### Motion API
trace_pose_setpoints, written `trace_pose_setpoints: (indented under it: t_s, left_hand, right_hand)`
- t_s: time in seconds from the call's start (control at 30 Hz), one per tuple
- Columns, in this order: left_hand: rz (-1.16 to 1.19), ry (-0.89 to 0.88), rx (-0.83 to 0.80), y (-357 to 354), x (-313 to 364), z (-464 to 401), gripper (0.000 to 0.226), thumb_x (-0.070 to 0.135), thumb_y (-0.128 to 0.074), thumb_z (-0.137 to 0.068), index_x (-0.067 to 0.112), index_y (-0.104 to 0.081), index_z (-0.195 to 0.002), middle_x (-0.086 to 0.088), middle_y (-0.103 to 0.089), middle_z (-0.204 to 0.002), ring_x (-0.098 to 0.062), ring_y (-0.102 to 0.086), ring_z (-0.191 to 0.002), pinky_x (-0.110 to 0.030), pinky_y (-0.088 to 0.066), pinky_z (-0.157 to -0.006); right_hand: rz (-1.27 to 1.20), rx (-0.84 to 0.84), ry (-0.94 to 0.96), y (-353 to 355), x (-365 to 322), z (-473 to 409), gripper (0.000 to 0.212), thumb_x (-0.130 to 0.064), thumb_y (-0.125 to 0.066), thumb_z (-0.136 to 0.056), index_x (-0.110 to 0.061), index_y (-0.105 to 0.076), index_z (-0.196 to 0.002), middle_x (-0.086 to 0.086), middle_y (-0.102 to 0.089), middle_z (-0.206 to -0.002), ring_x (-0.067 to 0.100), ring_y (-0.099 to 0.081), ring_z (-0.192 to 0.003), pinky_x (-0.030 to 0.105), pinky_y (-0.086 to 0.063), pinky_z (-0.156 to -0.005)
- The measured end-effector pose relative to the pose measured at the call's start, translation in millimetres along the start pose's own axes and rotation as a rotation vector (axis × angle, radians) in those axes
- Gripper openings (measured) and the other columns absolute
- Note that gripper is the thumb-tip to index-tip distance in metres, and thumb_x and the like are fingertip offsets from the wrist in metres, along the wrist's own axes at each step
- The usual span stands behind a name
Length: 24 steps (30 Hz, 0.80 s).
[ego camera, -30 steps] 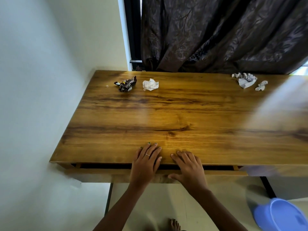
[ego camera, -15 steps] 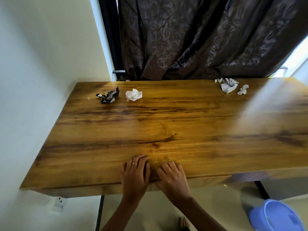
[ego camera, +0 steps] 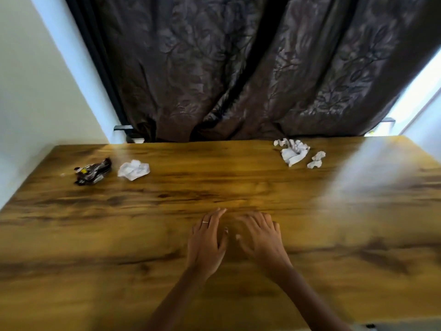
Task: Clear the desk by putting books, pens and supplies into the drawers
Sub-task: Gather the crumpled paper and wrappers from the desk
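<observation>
A second ago your hands were at the front lip of the desk (ego camera: 167, 235), over a drawer that showed as an open gap. That gap was gone half a second ago, and now both hands lie further in on the wood, so I judge the drawer pushed home. It is out of view now, below the bottom of the frame.

Your left hand (ego camera: 206, 242) and right hand (ego camera: 261, 240) sit side by side at lower centre, fingers straight and flat over the desk, holding nothing.

No books or pens show. What is left is litter along the far edge: a dark wrapper (ego camera: 93, 172) and a crumpled paper (ego camera: 133, 170) at middle left, just apart from each other; a bigger paper wad (ego camera: 293, 151) and a small scrap (ego camera: 316, 160) at upper right, near one another.

The wood between your hands and those scraps is bare, so reaching forward looks unobstructed. Behind the far edge hangs a curtain (ego camera: 238, 68); a wall (ego camera: 28, 91) closes the left side.
</observation>
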State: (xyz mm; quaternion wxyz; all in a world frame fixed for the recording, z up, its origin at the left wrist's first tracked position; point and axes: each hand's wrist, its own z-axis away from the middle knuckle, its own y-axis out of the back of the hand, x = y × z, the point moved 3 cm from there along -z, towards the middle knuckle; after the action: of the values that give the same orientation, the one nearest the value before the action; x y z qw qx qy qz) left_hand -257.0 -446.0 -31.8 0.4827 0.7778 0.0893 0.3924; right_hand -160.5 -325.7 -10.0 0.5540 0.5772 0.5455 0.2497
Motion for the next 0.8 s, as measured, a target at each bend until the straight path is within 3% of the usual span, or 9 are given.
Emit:
trace_pose_setpoints:
  t_s: [0.17, 0.3, 0.4, 0.53, 0.6, 0.67, 0.8]
  left_hand:
    - [0.044, -0.012, -0.05, -46.3, 57.1, -60.7, 0.056, 0.047, -0.028, -0.088, 0.03, -0.039, -0.139, 0.01, -0.042, -0.144, -0.01, -0.039, -0.131, -0.031, -0.034, -0.105]
    - [0.1, 0.007, -0.099, -77.4, 93.8, -103.4, 0.048, 0.039, -0.043, -0.093, 0.031, -0.036, -0.14, 0.011, -0.038, -0.146, -0.008, -0.036, -0.133, -0.029, -0.036, -0.106]
    - [0.093, 0.024, -0.143, -93.3, 111.0, -125.6, 0.049, 0.038, -0.047, -0.093, 0.032, -0.034, -0.14, 0.011, -0.037, -0.147, -0.01, -0.038, -0.132, -0.035, -0.039, -0.105]
    - [0.063, 0.013, -0.165, -107.9, 126.3, -148.5, 0.05, 0.038, -0.048, -0.093, 0.032, -0.034, -0.14, 0.012, -0.036, -0.147, -0.01, -0.035, -0.134, -0.028, -0.033, -0.107]
    - [0.082, 0.013, -0.161, -113.4, 130.2, -156.3, 0.05, 0.036, -0.05, -0.093, 0.031, -0.035, -0.14, 0.013, -0.035, -0.147, -0.008, -0.033, -0.134, -0.025, -0.029, -0.107]
    - [0.145, 0.025, -0.164, -121.7, 134.7, -162.0, 0.049, 0.033, -0.052, -0.093, 0.03, -0.037, -0.139, 0.013, -0.038, -0.144, -0.006, -0.034, -0.131, -0.025, -0.031, -0.107]
    - [0.517, 0.213, -0.197, -133.0, 150.9, -174.2, 0.039, 0.034, -0.051, -0.095, 0.035, -0.041, -0.132, 0.012, -0.048, -0.134, -0.002, -0.048, -0.116, -0.016, -0.042, -0.09]
  right_hand:
    - [-0.067, 0.1, -0.225, 41.9, 117.7, -39.9, 0.038, -0.027, -0.063, -0.084, -0.02, -0.057, -0.12, 0.007, -0.054, -0.12, 0.027, -0.049, -0.109, 0.04, -0.042, -0.084]
    - [-0.13, 0.147, -0.363, 61.3, 203.2, -90.8, 0.045, -0.02, -0.067, -0.08, -0.015, -0.054, -0.123, 0.009, -0.049, -0.127, 0.028, -0.044, -0.114, 0.043, -0.043, -0.091]
    - [-0.091, 0.094, -0.423, 58.7, 247.3, -132.0, 0.049, -0.021, -0.064, -0.083, -0.015, -0.049, -0.129, 0.01, -0.04, -0.138, 0.03, -0.039, -0.12, 0.045, -0.041, -0.093]
    - [-0.102, -0.016, -0.452, 45.5, 285.3, -155.8, 0.049, -0.016, -0.059, -0.087, -0.013, -0.046, -0.134, 0.012, -0.038, -0.142, 0.033, -0.04, -0.123, 0.042, -0.04, -0.097]
    - [-0.129, 0.045, -0.446, 42.1, 291.8, -150.2, 0.036, -0.009, -0.056, -0.088, -0.008, -0.057, -0.124, 0.014, -0.05, -0.134, 0.032, -0.046, -0.12, 0.038, -0.041, -0.094]
    - [-0.248, 0.141, -0.476, 44.2, 292.2, -141.2, 0.019, -0.006, -0.056, -0.088, -0.008, -0.068, -0.103, 0.01, -0.062, -0.115, 0.027, -0.056, -0.105, 0.028, -0.043, -0.077]
    - [-0.638, 0.223, -0.568, 57.8, 263.5, -121.6, 0.007, -0.016, -0.069, -0.082, -0.021, -0.071, -0.086, -0.008, -0.069, -0.088, 0.002, -0.062, -0.079, 0.012, -0.042, -0.061]
